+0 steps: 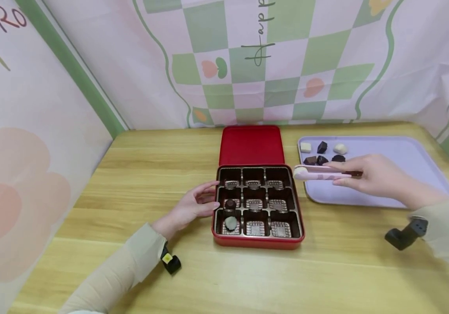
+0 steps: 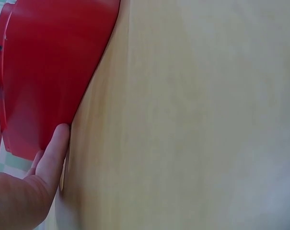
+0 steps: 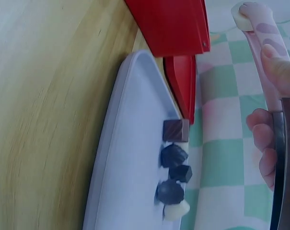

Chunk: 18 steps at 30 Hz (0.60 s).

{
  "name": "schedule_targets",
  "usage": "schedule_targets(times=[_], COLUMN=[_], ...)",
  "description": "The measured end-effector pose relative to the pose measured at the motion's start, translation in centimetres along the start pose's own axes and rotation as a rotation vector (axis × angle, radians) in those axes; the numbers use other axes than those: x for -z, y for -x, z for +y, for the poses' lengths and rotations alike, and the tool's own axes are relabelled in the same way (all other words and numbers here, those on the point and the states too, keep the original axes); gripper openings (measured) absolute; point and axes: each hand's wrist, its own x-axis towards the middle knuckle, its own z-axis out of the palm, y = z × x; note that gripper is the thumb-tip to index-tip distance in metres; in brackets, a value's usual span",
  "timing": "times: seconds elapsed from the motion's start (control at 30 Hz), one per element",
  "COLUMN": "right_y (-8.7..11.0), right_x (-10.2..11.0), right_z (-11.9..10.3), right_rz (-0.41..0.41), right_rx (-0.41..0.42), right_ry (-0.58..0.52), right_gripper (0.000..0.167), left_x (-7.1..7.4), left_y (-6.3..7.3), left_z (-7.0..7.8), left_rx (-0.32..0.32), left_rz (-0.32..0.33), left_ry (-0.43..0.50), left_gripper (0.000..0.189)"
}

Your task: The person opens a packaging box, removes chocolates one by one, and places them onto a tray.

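My right hand [image 1: 379, 176] holds pink-tipped tongs [image 1: 326, 176] with dark handles. A white chocolate [image 1: 299, 172] is pinched in the tips, above the gap between the red tin [image 1: 257, 242] and the lilac tray; the right wrist view shows the same white chocolate [image 3: 241, 18] at the tong end. With thumb and fingertips, my left hand [image 1: 191, 205] touches the tin's left wall. The tin's dark insert has a grid of compartments. A dark chocolate [image 1: 230, 204] sits in the left middle one, a pale shell-like chocolate [image 1: 230, 223] in the left front one.
The lilac tray [image 1: 381, 192] lies to the right, with several dark and white chocolates along its left side, including a white square [image 1: 305, 147] and a dark cube [image 1: 322, 147]. Behind the tin lies its red lid [image 1: 252, 145]. A patterned cloth [image 1: 244, 100] hangs along the table's back edge.
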Motion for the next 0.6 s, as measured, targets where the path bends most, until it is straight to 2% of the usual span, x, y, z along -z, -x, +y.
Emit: schedule_targets(times=[0.23,0.6], right_y=[0.9,2.2], right_x=[0.2,0.1], right_z=[1.0,2.3], right_rz=[0.02,0.004], right_rx=[-0.024,-0.088], right_ry=[0.017,0.046], right_gripper=[0.04,0.037], left_x=[0.1,0.0], left_y=[-0.1,-0.1], left_z=[-0.2,-0.2], left_rx=[0.002,-0.004], left_rz=[0.0,0.004], left_ry=[-0.001,0.002], left_gripper=[0.066,0.066])
